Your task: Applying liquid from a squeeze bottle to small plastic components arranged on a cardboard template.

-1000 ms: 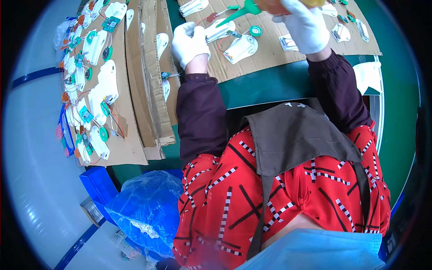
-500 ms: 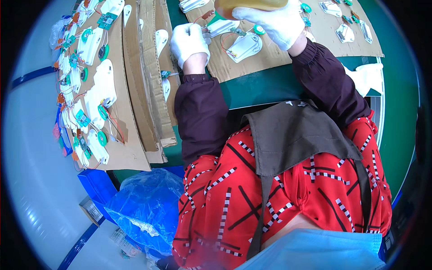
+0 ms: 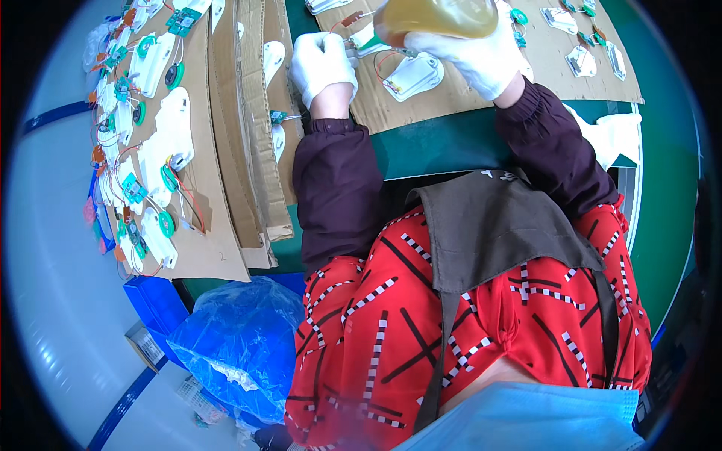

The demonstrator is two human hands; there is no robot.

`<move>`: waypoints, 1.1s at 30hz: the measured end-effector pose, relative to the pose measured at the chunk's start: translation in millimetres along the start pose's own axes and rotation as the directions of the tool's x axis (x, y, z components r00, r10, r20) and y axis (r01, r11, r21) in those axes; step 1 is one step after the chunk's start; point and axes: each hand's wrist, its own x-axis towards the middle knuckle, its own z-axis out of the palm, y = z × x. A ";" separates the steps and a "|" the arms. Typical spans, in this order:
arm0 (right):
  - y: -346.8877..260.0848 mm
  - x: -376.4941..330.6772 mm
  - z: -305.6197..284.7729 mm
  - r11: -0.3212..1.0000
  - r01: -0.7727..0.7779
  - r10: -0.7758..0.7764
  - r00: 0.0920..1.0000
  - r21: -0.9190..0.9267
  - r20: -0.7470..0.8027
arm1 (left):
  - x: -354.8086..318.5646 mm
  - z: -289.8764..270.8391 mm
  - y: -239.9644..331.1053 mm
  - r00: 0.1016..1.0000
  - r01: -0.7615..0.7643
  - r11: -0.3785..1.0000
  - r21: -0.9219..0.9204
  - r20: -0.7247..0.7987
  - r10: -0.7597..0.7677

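Note:
My right hand (image 3: 481, 64), in a white glove, is wrapped around a translucent bottle (image 3: 440, 16) of amber liquid, tipped on its side over the cardboard. My left hand (image 3: 323, 68), also gloved in white, is closed at the cardboard's left edge; what its fingers hold, if anything, is hidden. Between the hands lies a white plastic housing (image 3: 414, 77) with red wires. A small brown piece (image 3: 352, 19) on a wire sits just beyond my left fingers. Another white part beside the bottle is partly covered by it.
Cardboard sheets (image 3: 214, 248) at left carry several white housings with green boards and round green-rimmed parts. More housings (image 3: 581, 62) lie on the right cardboard. A white cloth-like item (image 3: 613, 139) rests at the green table's right edge. A blue plastic-lined bin (image 3: 241, 338) stands lower left.
My right hand and the bottle have shifted slightly right and down in view. My left hand stays closed in nearly the same place. The whole view has shifted a little.

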 end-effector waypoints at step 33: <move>18.7 0.5 -4.2 0.998 0.049 -0.048 0.999 -0.042 0.017 | -2.8 2.7 1.0 0.999 -0.033 0.990 0.136 -0.015 0.035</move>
